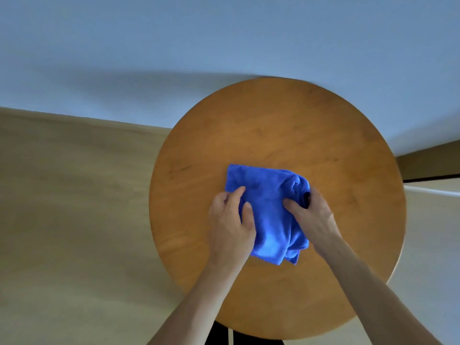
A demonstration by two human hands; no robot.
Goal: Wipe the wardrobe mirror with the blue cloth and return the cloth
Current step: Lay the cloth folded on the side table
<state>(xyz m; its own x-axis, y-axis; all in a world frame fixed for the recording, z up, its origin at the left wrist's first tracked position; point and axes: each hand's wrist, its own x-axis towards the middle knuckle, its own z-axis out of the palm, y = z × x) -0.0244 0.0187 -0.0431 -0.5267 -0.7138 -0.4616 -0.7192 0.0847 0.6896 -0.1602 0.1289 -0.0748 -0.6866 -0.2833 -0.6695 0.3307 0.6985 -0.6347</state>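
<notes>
A crumpled blue cloth (270, 210) lies near the middle of a round wooden table (278, 135). My left hand (230, 222) pinches the cloth's left edge between thumb and fingers. My right hand (312, 215) grips its bunched right side, fingers curled into the folds. Both hands sit low on the tabletop. The wardrobe mirror is not in view.
A pale wall (174, 46) rises just behind the table. Light wood floor (74, 195) spreads to the left. A white surface (433, 245) and a dark gap lie at the right, past the table's rim. Dark table legs show beneath the near edge.
</notes>
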